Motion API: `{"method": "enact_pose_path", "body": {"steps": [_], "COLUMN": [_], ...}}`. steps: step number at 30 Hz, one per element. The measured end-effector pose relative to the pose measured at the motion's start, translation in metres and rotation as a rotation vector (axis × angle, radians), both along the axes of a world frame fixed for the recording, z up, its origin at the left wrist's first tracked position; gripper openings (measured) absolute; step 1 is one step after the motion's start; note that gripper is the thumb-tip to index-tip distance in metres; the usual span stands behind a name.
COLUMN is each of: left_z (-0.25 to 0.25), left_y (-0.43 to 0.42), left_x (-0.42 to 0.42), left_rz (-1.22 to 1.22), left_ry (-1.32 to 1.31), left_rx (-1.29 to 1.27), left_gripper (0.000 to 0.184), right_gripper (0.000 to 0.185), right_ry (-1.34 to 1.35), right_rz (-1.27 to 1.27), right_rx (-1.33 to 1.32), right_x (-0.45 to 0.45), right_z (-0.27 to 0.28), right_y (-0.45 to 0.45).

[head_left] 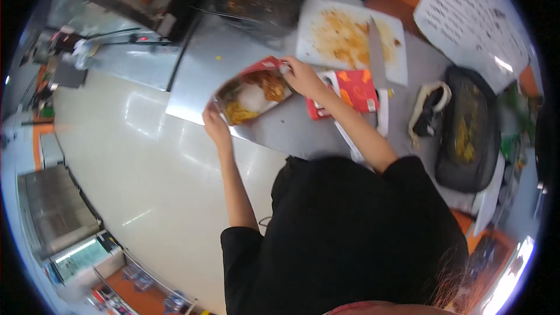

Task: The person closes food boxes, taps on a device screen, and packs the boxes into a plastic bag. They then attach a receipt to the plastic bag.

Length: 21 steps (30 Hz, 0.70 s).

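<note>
So both hands are on an open red box (248, 70), right by the front edge of the steel counter (195, 84). The left hand (217, 123) is pinching the box's left end, and the right hand (300, 76) has its fingers curled on the far right corner, gripping the wall there. It's a bit blurry, so I can't tell exactly how each finger sits, or whether the bottom of the box touches the metal. The box is angled, with its left end nearer the body, and you can see right into it: a mound of rice (252, 98) in the middle, yellow food (240, 114) toward the left hand, orange-brown pieces (273, 87) toward the right. Just past the right hand there's a pretty messy white board (305, 46), smeared orange, with a knife (375, 46) lying across its right side. A red pack (357, 88) sits in front of the board, partly behind the right forearm. Farther right there's a dark tray (444, 160) with yellow bits (465, 140) in it, and a pale strap (421, 108) lies just beside that. Another dark pan (291, 7) is at the back, left of the board.
</note>
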<state>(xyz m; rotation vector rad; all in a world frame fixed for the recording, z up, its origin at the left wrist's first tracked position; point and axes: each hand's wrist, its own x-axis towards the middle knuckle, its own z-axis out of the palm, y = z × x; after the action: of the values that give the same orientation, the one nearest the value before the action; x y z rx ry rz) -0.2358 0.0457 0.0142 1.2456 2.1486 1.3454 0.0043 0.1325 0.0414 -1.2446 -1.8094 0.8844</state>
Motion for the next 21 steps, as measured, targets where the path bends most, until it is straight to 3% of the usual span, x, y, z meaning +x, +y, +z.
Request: {"method": "enact_pose_path", "body": {"steps": [4, 6, 10, 11, 12, 14, 17, 20, 21], "left_z": [-0.006, 0.024, 0.004, -0.014, 0.002, 0.053, 0.037, 0.012, 0.014], "left_y": [0.003, -0.002, -0.002, 0.001, 0.002, 0.008, 0.019, 0.017, 0.020], "left_x": [-0.003, 0.031, -0.009, -0.030, -0.022, 0.004, 0.007, -0.027, -0.025], "left_rz": [0.012, -0.028, -0.172, -0.242, -0.165, 0.002, -0.208, -0.466, -0.484], "left_ry": [-0.030, -0.294, -0.614, -0.326, -0.572, -1.059, -0.727, -0.402, -0.452], "left_rx": [-0.317, -0.075, -0.104, -0.199, -0.221, -0.255, -0.066, -0.257, -0.287], "left_gripper": [0.040, 0.035, 0.041, 0.051, 0.051, 0.050, 0.044, 0.044, 0.044], "right_gripper": [0.029, 0.030, 0.034, 0.036, 0.038, 0.042, 0.050, 0.056, 0.058], "right_ry": [-0.176, -0.203, -0.253, -0.312, -0.370, -0.199, -0.171, -0.182, -0.172], "right_rz": [0.116, 0.153, 0.206, 0.238, 0.271, 0.235, 0.190, 0.236, 0.259], "right_rx": [-0.074, -0.084, -0.075, -0.091, -0.110, -0.105, -0.112, -0.055, -0.027], "right_x": [0.000, 0.003, 0.009, 0.008, 0.006, 0.005, 0.000, 0.004, 0.007], "right_z": [-0.002, -0.009, -0.013, -0.012, -0.010, -0.004, -0.004, -0.013, -0.011], "right_y": [0.004, 0.007, 0.014, 0.019, 0.020, 0.017, 0.016, 0.023, 0.021]}}
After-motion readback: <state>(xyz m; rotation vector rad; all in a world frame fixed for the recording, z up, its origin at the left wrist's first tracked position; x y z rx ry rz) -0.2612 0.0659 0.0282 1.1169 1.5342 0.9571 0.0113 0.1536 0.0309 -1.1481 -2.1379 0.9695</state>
